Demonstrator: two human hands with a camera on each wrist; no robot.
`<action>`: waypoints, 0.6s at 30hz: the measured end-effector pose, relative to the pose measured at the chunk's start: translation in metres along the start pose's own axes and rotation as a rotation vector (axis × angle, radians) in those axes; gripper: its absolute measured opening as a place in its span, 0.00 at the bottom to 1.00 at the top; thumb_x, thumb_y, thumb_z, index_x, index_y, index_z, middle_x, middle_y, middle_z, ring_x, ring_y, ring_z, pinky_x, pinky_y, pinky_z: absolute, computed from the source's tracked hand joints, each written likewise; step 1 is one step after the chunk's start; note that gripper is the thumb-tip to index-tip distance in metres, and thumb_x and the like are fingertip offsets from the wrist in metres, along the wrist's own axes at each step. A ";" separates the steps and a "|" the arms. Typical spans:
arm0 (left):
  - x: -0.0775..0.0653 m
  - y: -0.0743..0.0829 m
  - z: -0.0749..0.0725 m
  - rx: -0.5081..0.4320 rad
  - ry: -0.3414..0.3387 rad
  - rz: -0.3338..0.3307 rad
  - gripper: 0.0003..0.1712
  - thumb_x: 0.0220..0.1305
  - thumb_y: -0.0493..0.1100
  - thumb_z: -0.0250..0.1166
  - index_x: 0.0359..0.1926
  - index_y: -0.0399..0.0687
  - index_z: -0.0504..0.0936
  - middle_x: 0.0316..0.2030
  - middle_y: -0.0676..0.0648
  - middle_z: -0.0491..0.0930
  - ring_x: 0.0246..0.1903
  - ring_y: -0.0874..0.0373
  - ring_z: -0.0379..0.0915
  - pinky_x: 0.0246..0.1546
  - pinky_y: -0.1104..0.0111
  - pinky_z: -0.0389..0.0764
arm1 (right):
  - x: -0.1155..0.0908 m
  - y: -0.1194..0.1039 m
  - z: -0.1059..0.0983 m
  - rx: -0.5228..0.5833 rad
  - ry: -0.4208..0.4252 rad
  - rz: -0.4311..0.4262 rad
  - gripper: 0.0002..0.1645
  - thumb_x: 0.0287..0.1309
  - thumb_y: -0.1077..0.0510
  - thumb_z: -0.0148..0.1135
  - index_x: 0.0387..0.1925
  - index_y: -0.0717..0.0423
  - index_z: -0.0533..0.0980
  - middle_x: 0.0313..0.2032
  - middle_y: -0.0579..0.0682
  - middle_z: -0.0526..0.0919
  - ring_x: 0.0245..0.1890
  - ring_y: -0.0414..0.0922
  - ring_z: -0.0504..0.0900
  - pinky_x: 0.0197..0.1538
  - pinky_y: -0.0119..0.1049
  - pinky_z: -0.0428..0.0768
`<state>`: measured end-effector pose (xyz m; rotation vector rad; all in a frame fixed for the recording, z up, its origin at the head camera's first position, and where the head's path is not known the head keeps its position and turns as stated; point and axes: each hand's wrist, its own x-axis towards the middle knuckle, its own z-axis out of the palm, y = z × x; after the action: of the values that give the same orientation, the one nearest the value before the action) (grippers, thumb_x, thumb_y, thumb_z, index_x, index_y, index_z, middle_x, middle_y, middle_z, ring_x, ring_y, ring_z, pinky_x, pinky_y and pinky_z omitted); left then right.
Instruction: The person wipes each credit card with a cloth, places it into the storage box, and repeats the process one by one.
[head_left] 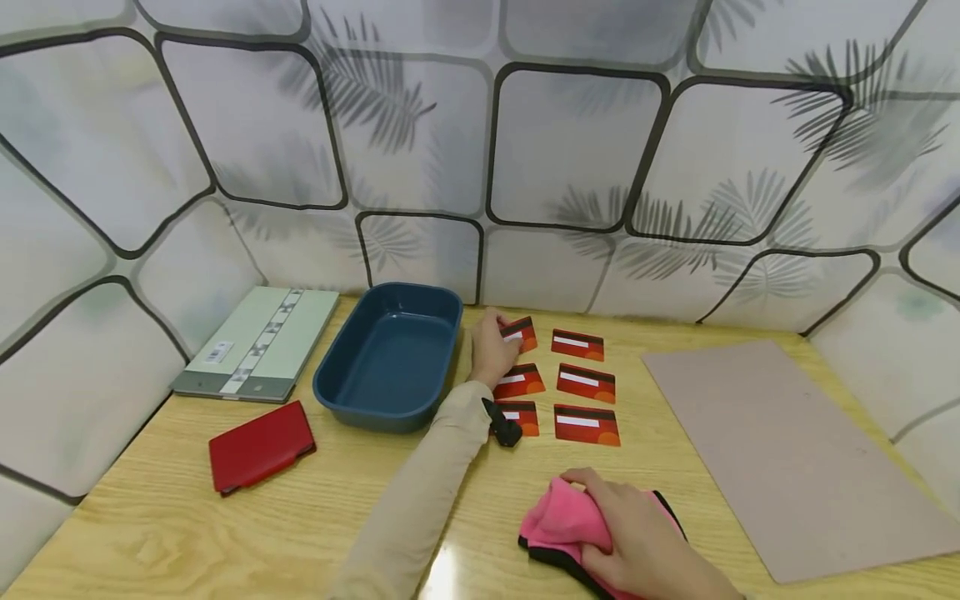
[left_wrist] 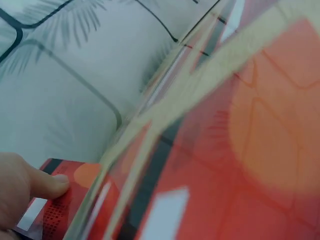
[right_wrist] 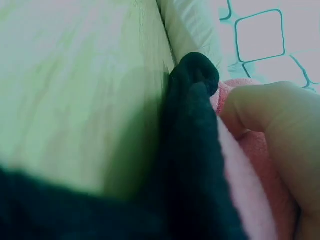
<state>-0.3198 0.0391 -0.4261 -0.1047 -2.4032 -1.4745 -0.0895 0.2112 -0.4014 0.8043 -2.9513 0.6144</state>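
My left hand reaches to the back of a group of red cards and pinches the rearmost card of the left column. In the left wrist view the thumb lies on that card's face, over its dark stripe and white strip side. Two more cards of this column lie nearer, partly covered by the wrist. Beside them is a second column of cards, laid flat. Near the front, my right hand grips a bunched pink cloth with black edging, which rests close over the wooden table.
A blue basin stands left of my left forearm. Further left are a pale green folder-like item and a red wallet-like case. A flat pinkish-grey board lies on the right. Patterned fabric encloses the table's back and sides.
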 end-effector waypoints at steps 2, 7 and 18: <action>-0.001 0.005 0.001 0.013 0.000 0.006 0.15 0.51 0.31 0.71 0.37 0.42 0.73 0.37 0.40 0.81 0.38 0.49 0.76 0.38 0.63 0.79 | 0.000 0.002 -0.002 -0.002 0.007 -0.012 0.36 0.43 0.57 0.71 0.56 0.48 0.67 0.32 0.36 0.79 0.29 0.28 0.71 0.31 0.28 0.75; -0.004 0.022 -0.003 -0.034 -0.025 0.027 0.14 0.52 0.33 0.72 0.39 0.42 0.76 0.39 0.41 0.81 0.39 0.50 0.77 0.40 0.63 0.80 | -0.001 0.009 -0.014 0.057 -0.029 0.018 0.28 0.51 0.56 0.70 0.54 0.47 0.69 0.36 0.37 0.80 0.30 0.29 0.71 0.33 0.29 0.75; -0.019 0.062 -0.013 -0.075 -0.256 0.059 0.11 0.57 0.37 0.70 0.42 0.45 0.85 0.44 0.45 0.84 0.38 0.52 0.81 0.36 0.67 0.83 | -0.005 0.019 -0.047 0.147 0.118 0.011 0.33 0.50 0.61 0.70 0.57 0.49 0.67 0.32 0.36 0.75 0.27 0.30 0.70 0.28 0.26 0.72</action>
<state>-0.2849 0.0587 -0.3732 -0.4018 -2.5146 -1.6098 -0.0989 0.2467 -0.3653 0.7351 -2.8322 0.8570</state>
